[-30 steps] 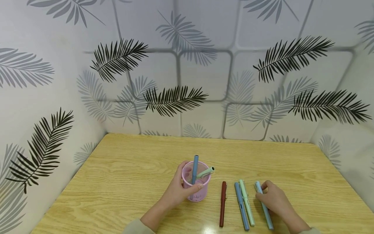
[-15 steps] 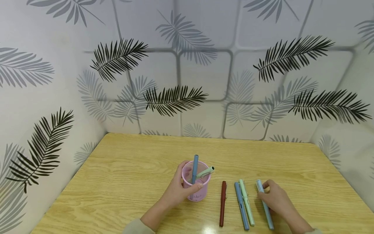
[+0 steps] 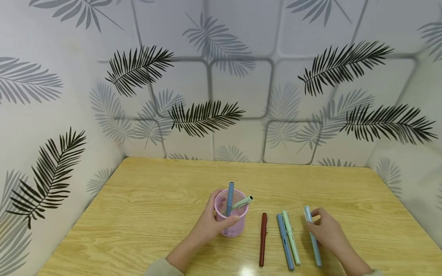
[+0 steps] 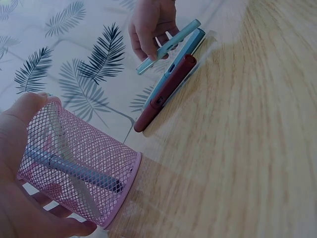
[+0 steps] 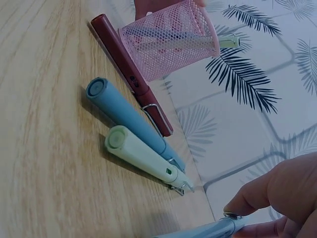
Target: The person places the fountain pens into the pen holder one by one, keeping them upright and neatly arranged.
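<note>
My left hand grips a pink mesh pen cup with the thumb across its near side. Inside, a blue pen stands nearly upright and a pale green pen leans to the right. Off to the right, my right hand pinches a light blue pen near its clip end between thumb and fingers. The left wrist view has this light blue pen tilted above the other pens. Part of it falls outside the right wrist view.
Between the hands lie a dark red pen, a blue pen and a pale green pen, the last two side by side. The wooden table meets leaf-patterned walls at the back and sides.
The right hand has shifted slightly right, and the clip end of the light blue pen has moved up and away from me. The left hand and cup have stayed put.
</note>
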Tool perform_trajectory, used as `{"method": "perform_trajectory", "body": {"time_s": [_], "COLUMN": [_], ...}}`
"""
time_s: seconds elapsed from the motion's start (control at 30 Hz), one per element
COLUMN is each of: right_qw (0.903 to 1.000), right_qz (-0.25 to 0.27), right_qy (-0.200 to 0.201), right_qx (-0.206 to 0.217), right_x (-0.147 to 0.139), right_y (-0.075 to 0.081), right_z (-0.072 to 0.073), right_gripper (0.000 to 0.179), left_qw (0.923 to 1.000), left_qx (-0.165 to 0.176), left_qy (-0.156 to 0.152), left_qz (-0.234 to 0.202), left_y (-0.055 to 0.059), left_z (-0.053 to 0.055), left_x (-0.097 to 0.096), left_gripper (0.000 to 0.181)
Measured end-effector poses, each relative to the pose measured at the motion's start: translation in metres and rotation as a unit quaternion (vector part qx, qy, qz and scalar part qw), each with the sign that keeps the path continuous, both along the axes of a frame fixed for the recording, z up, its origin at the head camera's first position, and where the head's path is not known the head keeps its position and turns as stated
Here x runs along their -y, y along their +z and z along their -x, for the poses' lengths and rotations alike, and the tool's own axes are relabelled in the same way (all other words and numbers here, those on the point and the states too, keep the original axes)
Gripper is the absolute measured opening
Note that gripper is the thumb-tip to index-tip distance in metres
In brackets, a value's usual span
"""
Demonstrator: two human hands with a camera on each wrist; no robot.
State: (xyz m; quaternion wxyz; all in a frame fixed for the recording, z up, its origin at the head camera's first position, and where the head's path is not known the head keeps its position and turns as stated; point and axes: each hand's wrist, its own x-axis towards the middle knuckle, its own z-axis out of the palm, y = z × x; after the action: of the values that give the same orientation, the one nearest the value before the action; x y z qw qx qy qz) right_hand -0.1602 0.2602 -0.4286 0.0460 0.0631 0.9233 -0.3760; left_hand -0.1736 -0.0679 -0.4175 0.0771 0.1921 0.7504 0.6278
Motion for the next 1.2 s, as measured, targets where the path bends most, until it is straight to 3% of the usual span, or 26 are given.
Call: {"method": "perform_trajectory", "body": {"time_s": [0.5, 1.2], "right_qw": [0.9987, 0.9916], "right_qz": [0.045, 0.117], "right_qy": [-0.014, -0.016], "right_qx": [-0.022, -0.053], "right_x": [0.009, 0.032], "right_y": [0.010, 0.029], "right_z": [-0.004, -0.011], "right_gripper": [0.040, 0.040], "left_qw": [0.9998, 0.9999], "left_qx": [-0.002, -0.002], "left_qy": [-0.011, -0.003], "left_qz": [-0.019, -0.012], "left_y": [-0.003, -0.003], "left_z": [0.003, 0.003], "left_x": [0.000, -0.001], "left_gripper": [0.078, 0.080]}}
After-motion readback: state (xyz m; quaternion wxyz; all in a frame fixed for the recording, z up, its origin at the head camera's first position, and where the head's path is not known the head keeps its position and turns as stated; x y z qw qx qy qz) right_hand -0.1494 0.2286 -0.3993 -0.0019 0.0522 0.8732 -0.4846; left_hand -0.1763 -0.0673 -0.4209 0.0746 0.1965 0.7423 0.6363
